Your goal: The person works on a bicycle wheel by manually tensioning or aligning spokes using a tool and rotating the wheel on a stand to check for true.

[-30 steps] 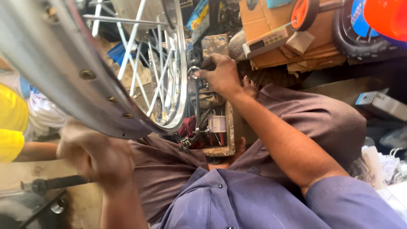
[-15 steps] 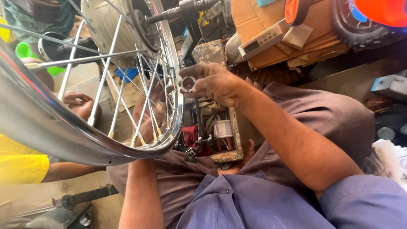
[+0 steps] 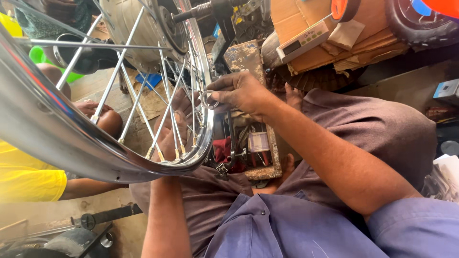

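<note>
1. A chrome spoked wheel is filling the left half of the view, its rim curving from the upper left down toward the middle, and everything below is placed relative to it.
2. The right hand is reaching in from the right and sitting just beside the wheel's rim, its fingers pinching a small metal ring that is touching or nearly touching the spokes.
3. The left hand is showing through the spokes on the far side of the wheel, fingers spread open and pressing flat toward the spokes; whether it is actually gripping one I cannot tell.
4. The wheel's hub with its axle is sitting at the top of the wheel, pointing right.
5. A wooden tray of small tools is lying just right of the wheel's lowest curve, between the person's knees.
6. Cardboard boxes are stacked well to the right of the wheel, above the right hand.
7. Another person in a yellow shirt is sitting behind the wheel, at its left.
</note>
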